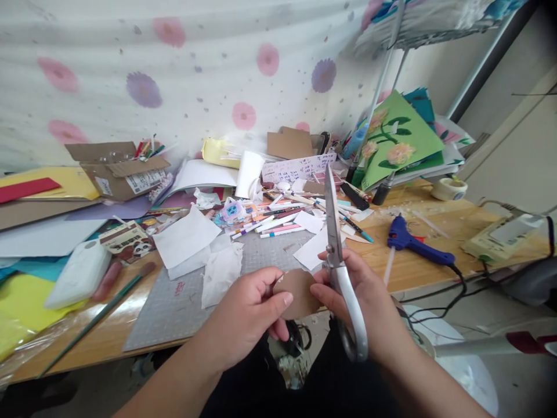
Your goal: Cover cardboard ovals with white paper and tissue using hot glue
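My left hand (252,307) pinches a small brown cardboard piece (298,290) between thumb and fingers, just in front of the table edge. My right hand (365,296) is wrapped round the white handles of a pair of scissors (337,249), whose closed blades point up and away over the table. The fingertips of my right hand also touch the right edge of the cardboard piece. Both hands hover above my lap, close to the grey cutting mat (183,302).
The wooden table (435,232) holds scraps of white paper (187,241), several markers (278,223), a blue glue gun (413,244) with its cable, a tape roll (450,188), a cardboard box (119,168), coloured sheets, a brush (100,316) and a green flower card (398,139).
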Tool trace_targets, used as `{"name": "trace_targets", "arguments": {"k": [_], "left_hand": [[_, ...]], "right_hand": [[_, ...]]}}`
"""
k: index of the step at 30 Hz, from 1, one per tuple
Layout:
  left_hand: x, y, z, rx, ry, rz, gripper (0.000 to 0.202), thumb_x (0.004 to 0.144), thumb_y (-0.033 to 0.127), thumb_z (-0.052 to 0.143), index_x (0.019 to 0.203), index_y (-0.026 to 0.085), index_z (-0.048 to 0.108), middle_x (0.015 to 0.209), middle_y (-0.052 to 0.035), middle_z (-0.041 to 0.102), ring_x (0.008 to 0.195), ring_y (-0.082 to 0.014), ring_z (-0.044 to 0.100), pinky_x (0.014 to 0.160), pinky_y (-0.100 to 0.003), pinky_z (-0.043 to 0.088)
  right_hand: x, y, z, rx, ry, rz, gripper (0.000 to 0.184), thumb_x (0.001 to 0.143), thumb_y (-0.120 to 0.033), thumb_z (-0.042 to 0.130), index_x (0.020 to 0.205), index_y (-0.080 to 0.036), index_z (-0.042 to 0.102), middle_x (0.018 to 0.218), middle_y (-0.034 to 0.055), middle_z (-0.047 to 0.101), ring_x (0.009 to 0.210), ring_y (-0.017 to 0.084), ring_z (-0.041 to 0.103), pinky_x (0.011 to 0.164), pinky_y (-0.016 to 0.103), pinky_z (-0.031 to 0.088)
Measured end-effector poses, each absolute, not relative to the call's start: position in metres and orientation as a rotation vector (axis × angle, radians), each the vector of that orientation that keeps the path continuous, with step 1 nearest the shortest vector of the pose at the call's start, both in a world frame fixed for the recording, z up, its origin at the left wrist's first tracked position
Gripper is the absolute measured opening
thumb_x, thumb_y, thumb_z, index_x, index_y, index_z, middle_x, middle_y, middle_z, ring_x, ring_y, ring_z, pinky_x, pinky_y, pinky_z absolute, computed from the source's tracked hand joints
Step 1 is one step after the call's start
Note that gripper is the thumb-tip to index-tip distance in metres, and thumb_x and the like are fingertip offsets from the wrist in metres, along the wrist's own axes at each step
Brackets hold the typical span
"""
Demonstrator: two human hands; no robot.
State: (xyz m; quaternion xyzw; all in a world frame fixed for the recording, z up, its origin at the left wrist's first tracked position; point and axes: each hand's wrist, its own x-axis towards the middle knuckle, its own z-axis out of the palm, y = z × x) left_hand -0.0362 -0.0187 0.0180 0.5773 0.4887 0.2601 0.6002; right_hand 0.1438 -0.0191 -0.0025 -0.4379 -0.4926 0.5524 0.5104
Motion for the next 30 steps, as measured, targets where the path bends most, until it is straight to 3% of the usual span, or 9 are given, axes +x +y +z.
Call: {"name": "trace_targets", "arguments": {"k": [6, 11, 18, 22, 26, 30], "left_hand": [[-0.028, -0.018, 0.001, 1.019, 0.924, 0.823, 0.022, 0.079, 0.034, 0.066, 0.083, 0.013, 0.06, 0.064, 0.0011, 0.061, 0.054, -0.0098, 0.062, 0.051, -0.018, 0.046], [-0.033, -0.02, -0.011, 0.949, 0.764, 0.802, 0.035, 0.068, 0.032, 0.077, 0.094, 0.011, 0.065, 0.072, -0.0059, 0.071, 0.065, -0.0127, 0.065, 0.058, -0.018, 0.049], [-0.038, -0.019, -0.018, 1.059, 0.838, 0.826, 0.021, 0.08, 0.032, 0.066, 0.082, 0.011, 0.066, 0.07, -0.007, 0.072, 0.06, -0.0142, 0.067, 0.056, -0.021, 0.051], [-0.035, -0.019, -0.018, 1.003, 0.85, 0.878, 0.022, 0.083, 0.032, 0.062, 0.074, 0.012, 0.064, 0.07, -0.0054, 0.071, 0.054, -0.0116, 0.065, 0.052, -0.019, 0.05], [-0.032, -0.02, -0.016, 0.855, 0.821, 0.928, 0.031, 0.087, 0.038, 0.055, 0.072, 0.012, 0.062, 0.065, -0.0065, 0.07, 0.05, -0.0117, 0.064, 0.048, -0.019, 0.048], [-0.029, -0.02, -0.016, 0.814, 0.846, 0.918, 0.025, 0.083, 0.037, 0.06, 0.077, 0.012, 0.06, 0.063, -0.0065, 0.07, 0.048, -0.0118, 0.063, 0.045, -0.018, 0.047]], "right_hand": [[0.147, -0.015, -0.011, -0.945, -1.082, 1.316, 0.037, 0.071, -0.02, 0.071, 0.1, -0.026, 0.049, 0.072, -0.0069, 0.059, 0.061, 0.007, 0.052, 0.054, 0.016, 0.042], [0.148, -0.016, -0.021, -0.9, -1.07, 1.263, 0.037, 0.076, -0.018, 0.07, 0.105, -0.032, 0.051, 0.076, -0.007, 0.063, 0.064, 0.006, 0.055, 0.057, 0.015, 0.045], [0.145, -0.017, -0.024, -0.903, -1.036, 1.3, 0.036, 0.077, -0.019, 0.07, 0.105, -0.033, 0.052, 0.077, -0.0072, 0.062, 0.063, 0.006, 0.053, 0.056, 0.015, 0.043], [0.144, -0.015, -0.027, -0.941, -1.042, 1.242, 0.035, 0.076, -0.019, 0.069, 0.103, -0.033, 0.052, 0.075, -0.0074, 0.061, 0.06, 0.006, 0.052, 0.054, 0.015, 0.042], [0.143, -0.012, -0.028, -0.961, -1.068, 1.199, 0.034, 0.076, -0.019, 0.069, 0.102, -0.031, 0.051, 0.073, -0.0073, 0.06, 0.06, 0.007, 0.052, 0.054, 0.017, 0.044], [0.142, -0.012, -0.026, -0.997, -1.083, 1.166, 0.035, 0.074, -0.02, 0.07, 0.101, -0.029, 0.05, 0.073, -0.0064, 0.061, 0.061, 0.009, 0.054, 0.055, 0.019, 0.046]]}}
